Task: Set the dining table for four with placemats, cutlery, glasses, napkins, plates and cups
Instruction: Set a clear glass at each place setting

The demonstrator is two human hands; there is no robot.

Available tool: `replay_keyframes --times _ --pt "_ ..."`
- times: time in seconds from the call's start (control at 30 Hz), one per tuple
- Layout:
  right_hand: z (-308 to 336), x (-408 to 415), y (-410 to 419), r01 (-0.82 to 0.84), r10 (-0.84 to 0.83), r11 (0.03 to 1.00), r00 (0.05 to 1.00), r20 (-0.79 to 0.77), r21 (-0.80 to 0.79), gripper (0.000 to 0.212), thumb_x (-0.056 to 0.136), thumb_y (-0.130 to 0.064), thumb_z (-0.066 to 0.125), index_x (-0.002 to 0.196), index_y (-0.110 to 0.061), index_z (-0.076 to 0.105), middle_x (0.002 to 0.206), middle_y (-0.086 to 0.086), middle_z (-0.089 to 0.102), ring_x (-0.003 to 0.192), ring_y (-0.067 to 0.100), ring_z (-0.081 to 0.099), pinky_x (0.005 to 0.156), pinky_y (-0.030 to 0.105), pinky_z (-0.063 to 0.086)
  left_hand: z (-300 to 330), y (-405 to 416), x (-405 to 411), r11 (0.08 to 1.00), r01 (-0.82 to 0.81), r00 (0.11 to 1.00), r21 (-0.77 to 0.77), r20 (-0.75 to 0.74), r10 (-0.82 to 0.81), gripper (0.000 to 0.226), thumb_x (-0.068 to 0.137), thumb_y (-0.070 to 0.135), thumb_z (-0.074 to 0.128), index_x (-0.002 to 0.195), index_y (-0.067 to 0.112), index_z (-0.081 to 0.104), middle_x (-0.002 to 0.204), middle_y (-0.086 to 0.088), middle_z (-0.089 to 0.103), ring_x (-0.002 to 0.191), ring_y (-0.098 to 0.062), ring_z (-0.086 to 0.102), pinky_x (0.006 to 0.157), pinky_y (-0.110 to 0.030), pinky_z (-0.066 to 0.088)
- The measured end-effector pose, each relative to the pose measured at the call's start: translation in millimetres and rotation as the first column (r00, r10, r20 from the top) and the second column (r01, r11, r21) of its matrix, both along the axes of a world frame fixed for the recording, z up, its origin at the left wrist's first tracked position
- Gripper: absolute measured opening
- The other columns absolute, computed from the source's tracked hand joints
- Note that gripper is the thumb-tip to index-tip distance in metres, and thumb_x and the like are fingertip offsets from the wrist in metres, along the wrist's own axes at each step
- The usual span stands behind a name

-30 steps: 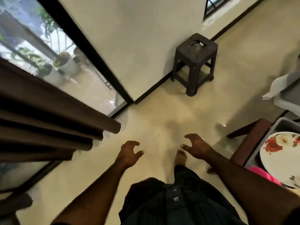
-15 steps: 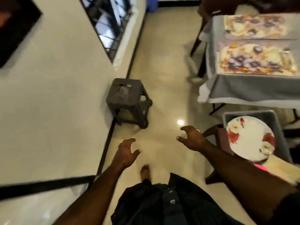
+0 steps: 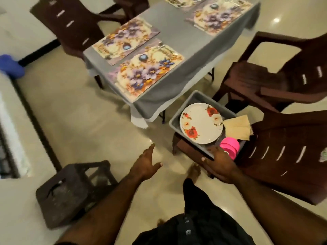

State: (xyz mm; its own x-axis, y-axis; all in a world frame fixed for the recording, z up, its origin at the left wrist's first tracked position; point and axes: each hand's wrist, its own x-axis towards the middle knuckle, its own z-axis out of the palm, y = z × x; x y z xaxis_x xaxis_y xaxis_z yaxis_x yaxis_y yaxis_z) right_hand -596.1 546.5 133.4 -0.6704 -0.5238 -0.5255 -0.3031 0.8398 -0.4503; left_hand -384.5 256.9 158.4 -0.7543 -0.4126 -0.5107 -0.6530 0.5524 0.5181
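Both hands empty: left hand [image 3: 146, 164] spread loosely, right hand [image 3: 219, 163] relaxed over grey tub [image 3: 178, 117]

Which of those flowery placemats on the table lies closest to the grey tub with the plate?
The placemat at the table's near corner, just above the grey tub; the other three lie farther along the table.

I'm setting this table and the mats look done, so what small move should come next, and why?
Probably take the plate from the grey bin. Four mats already lie on the table with no plates on them. The right hand is at the bin's near edge, and the left hand is open and free to help.
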Motion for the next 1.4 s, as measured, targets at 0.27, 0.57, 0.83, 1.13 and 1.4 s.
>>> replay_keyframes --times 0.27,0.57,0.83,1.13,1.4 --pt "-31.3 -85.8 16.0 0.117 -0.128 0.988 0.987 0.1 0.105 0.081 0.085 -0.059 0.061 0.154 -0.018 0.046 0.156 0.011 0.047 0.141 0.033 0.047 0.116 0.044 0.039 -10.8 8.9 -184.9 0.972 0.236 0.97 0.013 0.052 -0.237 0.09 0.09 0.054 0.073 0.163 0.027 0.027 0.166 -0.004 0.038 0.146 -0.028 0.045 0.117 -0.046 0.043" --pt "-96.1 -137.4 51.6 0.399 -0.424 0.894 0.9 0.098 0.204 0.095 0.081 -0.043 0.074 0.162 -0.023 0.028 0.165 0.01 0.031 0.139 0.039 0.048 0.108 0.048 0.049 -97.3 53.7 -317.6 0.79 0.599 0.776 0.131 0.148 -0.613 0.093 0.088 0.051 0.078 0.163 0.025 0.029 0.169 -0.006 0.031 0.156 -0.028 0.028 0.125 -0.042 0.031" --pt "-166.4 -128.6 62.0 0.498 -0.526 0.837 0.846 0.085 0.227 0.103 0.087 -0.03 0.072 0.166 -0.026 0.006 0.17 0.009 0.013 0.129 0.045 0.053 0.096 0.054 0.055 -187.4 118.2 -400.5 0.432 0.874 0.404 0.223 0.161 -0.901 0.102 0.081 0.048 0.084 0.162 0.022 0.029 0.153 -0.012 0.051 0.136 -0.034 0.053 0.109 -0.04 0.047" --pt "-163.8 -145.5 52.6 0.782 -0.782 0.622 0.619 0.071 0.03 0.07 0.091 -0.015 0.064 0.157 -0.029 0.046 0.141 0.01 0.063 0.119 0.036 0.064 0.101 0.046 0.053 -214.0 121.3 -405.6 0.58 0.562 0.702 0.59 0.03 -0.711 0.08 0.081 0.033 0.088 0.153 0.024 0.054 0.136 -0.001 0.07 0.12 -0.018 0.066 0.105 -0.034 0.053" --pt "-172.2 -194.5 -63.9 0.628 -0.612 0.778 0.765 0.202 -0.024 0.047 0.093 -0.036 0.066 0.139 -0.024 0.061 0.115 0.007 0.077 0.101 0.03 0.073 0.087 0.04 0.06 -201.6 -19.4 -406.3 0.814 0.264 0.902 0.517 0.166 -0.399 0.035 0.101 0.007 0.067 0.136 0.002 0.067 0.122 -0.002 0.074 0.104 -0.008 0.07 0.096 -0.033 0.057"
